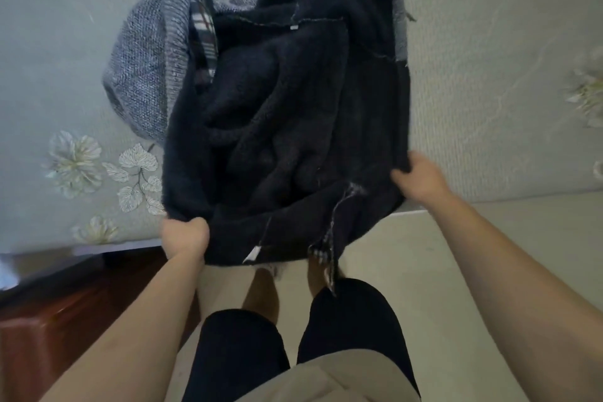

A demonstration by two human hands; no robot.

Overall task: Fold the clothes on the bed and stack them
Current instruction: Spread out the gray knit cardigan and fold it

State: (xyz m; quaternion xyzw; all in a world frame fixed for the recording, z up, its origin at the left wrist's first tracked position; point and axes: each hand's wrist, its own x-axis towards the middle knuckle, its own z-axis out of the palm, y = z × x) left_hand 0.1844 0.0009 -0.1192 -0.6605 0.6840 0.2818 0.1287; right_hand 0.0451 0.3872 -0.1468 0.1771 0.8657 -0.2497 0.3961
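Note:
A dark navy fleece-lined garment [287, 127] lies crumpled on the bed [489, 75], inside out, with its near hem hanging over the bed's edge. Its grey knitted outer side [143, 72] shows at the left and top, with a strip of plaid lining beside it. My left hand [184, 238] is clenched on the hem at the near left corner. My right hand [421, 178] grips the hem at the near right corner. Both arms reach forward from the bottom of the view.
The bed has a pale grey-green cover with white flower prints [75, 163]. A dark wooden frame or floor [65, 303] shows at the lower left. Pale floor tiles [408, 254] lie under my legs, in dark shorts [352, 320].

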